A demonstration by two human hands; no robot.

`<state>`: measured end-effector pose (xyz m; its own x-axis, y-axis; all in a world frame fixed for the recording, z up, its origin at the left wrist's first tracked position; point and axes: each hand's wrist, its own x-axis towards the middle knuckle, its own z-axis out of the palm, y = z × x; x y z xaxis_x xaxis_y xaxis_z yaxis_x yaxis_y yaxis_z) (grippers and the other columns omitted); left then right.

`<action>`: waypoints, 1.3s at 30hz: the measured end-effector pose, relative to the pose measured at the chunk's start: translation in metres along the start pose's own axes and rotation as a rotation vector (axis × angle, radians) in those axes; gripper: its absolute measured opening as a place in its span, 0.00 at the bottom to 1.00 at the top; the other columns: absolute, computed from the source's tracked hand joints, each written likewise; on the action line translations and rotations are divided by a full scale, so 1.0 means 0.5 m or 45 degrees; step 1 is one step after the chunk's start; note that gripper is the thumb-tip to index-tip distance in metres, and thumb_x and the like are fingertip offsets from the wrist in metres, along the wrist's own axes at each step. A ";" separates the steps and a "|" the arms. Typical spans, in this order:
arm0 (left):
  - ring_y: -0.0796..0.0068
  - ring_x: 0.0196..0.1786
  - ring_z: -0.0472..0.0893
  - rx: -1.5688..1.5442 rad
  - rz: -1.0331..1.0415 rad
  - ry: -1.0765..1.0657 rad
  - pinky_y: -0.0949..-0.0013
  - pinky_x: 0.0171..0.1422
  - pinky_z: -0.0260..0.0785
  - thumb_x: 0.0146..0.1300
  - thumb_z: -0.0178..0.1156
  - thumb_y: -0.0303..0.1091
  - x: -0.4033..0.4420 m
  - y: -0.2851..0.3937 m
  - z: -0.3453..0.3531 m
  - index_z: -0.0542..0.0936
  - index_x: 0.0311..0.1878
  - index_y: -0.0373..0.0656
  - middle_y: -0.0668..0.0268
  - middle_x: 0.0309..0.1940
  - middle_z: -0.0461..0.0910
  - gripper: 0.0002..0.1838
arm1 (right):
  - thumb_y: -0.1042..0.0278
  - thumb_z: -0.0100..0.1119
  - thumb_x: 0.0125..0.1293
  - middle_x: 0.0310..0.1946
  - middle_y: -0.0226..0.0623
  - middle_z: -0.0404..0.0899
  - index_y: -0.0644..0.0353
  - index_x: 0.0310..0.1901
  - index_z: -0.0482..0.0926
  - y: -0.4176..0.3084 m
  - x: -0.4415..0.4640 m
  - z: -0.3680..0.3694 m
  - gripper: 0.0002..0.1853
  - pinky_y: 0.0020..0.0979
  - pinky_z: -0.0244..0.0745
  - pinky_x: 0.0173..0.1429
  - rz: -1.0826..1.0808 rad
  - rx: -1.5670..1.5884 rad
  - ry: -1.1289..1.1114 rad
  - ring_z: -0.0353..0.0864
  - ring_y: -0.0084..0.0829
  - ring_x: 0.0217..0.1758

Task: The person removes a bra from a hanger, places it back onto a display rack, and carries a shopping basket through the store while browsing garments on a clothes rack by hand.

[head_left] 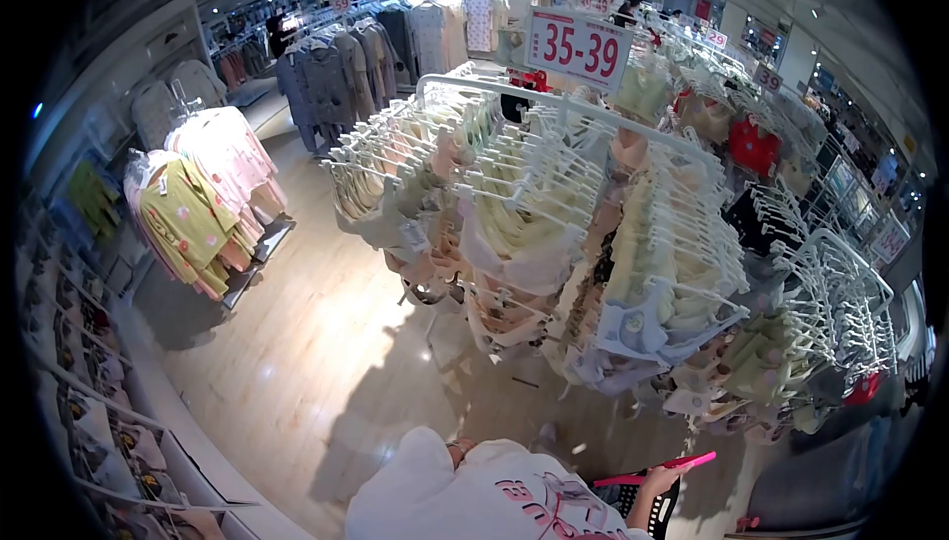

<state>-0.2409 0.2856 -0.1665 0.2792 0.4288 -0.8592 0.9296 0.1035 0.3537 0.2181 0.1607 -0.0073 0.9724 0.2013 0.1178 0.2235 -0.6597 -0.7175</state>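
Just past the white sleeve at the bottom centre, a small part of my left hand (458, 452) shows; its fingers and anything in them cannot be made out. My right hand (659, 482), at the lower right, is closed on the pink handle (687, 463) of a black shopping basket (664, 517). A white sweatshirt (494, 500) with pink print covers my body. Ahead of me, a white rack (568, 105) bears rows of pale underwear on white hangers. A sign reading 35-39 (579, 49) stands on top of it.
At the left stands a low rack with green and pink tops (188, 206). Gray clothes (341, 70) hang farther back. Along the lower left runs a display shelf (183, 461). White hangers (840, 308) crowd a rack at the right. Wooden floor (287, 342) shows between the racks.
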 end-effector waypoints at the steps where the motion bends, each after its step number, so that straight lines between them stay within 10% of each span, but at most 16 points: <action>1: 0.57 0.46 0.81 0.001 0.007 0.000 0.58 0.50 0.71 0.64 0.47 0.44 -0.001 0.001 0.000 0.80 0.40 0.37 0.51 0.42 0.81 0.20 | 0.82 0.44 0.57 0.38 0.57 0.78 0.55 0.71 0.43 -0.018 -0.015 -0.008 0.39 0.41 0.77 0.31 -0.017 -0.036 -0.026 0.81 0.43 0.25; 19: 0.54 0.48 0.80 0.151 0.075 -0.038 0.57 0.51 0.70 0.64 0.46 0.44 0.019 -0.003 0.008 0.80 0.42 0.37 0.50 0.44 0.80 0.20 | 0.83 0.47 0.54 0.45 0.64 0.75 0.50 0.72 0.45 -0.035 -0.136 -0.068 0.42 0.53 0.69 0.48 -0.251 -0.234 -0.238 0.77 0.60 0.44; 26: 0.53 0.48 0.80 0.456 0.325 0.054 0.56 0.52 0.70 0.64 0.46 0.44 0.089 0.042 -0.020 0.80 0.43 0.37 0.50 0.44 0.80 0.20 | 0.79 0.52 0.51 0.37 0.64 0.78 0.66 0.56 0.65 -0.005 -0.147 -0.078 0.26 0.52 0.71 0.46 -0.209 -0.236 -0.312 0.77 0.61 0.42; 34: 0.65 0.38 0.79 0.004 1.103 0.499 0.60 0.45 0.71 0.63 0.47 0.38 0.051 0.312 -0.078 0.78 0.44 0.40 0.57 0.35 0.80 0.15 | 0.77 0.52 0.50 0.28 0.59 0.78 0.66 0.40 0.71 0.026 -0.210 -0.087 0.13 0.54 0.69 0.41 -0.290 -0.249 -0.328 0.78 0.60 0.37; 39: 0.62 0.36 0.81 -0.457 1.259 0.188 0.63 0.41 0.71 0.59 0.59 0.40 -0.046 0.539 -0.015 0.78 0.44 0.40 0.59 0.32 0.80 0.15 | 0.78 0.52 0.50 0.26 0.59 0.77 0.64 0.37 0.72 0.022 -0.246 -0.116 0.10 0.55 0.68 0.39 -0.379 -0.373 -0.409 0.77 0.61 0.34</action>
<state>0.0014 0.3104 -0.0483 0.8177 0.5693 -0.0848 0.1731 -0.1027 0.9795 0.1046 0.0866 0.0103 0.8046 0.5926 0.0379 0.5411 -0.7054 -0.4579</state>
